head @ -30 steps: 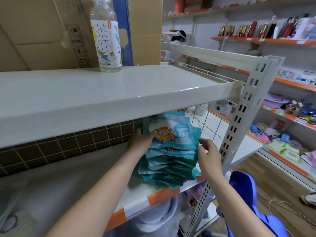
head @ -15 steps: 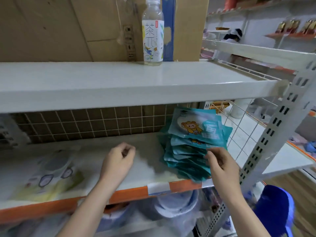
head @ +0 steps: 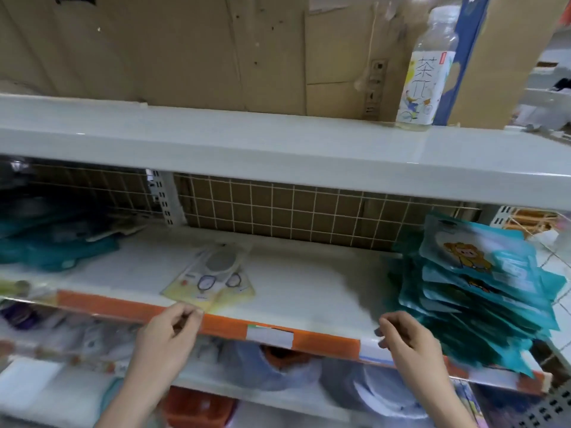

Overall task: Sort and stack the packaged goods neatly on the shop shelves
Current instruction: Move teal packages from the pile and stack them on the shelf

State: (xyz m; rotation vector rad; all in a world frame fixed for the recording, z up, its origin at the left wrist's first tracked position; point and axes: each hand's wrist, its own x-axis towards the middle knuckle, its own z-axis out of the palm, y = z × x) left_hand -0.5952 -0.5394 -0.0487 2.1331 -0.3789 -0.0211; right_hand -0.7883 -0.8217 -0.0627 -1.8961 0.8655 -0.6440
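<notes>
A leaning stack of teal packets (head: 482, 291) with a cartoon lion on the top one sits at the right end of the middle shelf (head: 309, 291). Flat yellow-and-white packets (head: 213, 276) lie in the shelf's middle near its front. My left hand (head: 168, 338) hovers at the orange shelf edge just below those yellow packets, fingers loosely curled, holding nothing. My right hand (head: 408, 341) is at the shelf edge left of the teal stack, fingers loosely curled and not touching it.
More dark teal packets (head: 52, 245) lie blurred at the shelf's left end. A tea bottle (head: 426, 69) stands on the upper shelf (head: 247, 140) before cardboard. A wire grid (head: 293, 211) backs the middle shelf. Bagged goods fill the shelf below (head: 278, 372).
The view has swung left. My right hand has let go of the teal stack and drawn back to the shelf edge. My left hand moved left toward the yellow packets.
</notes>
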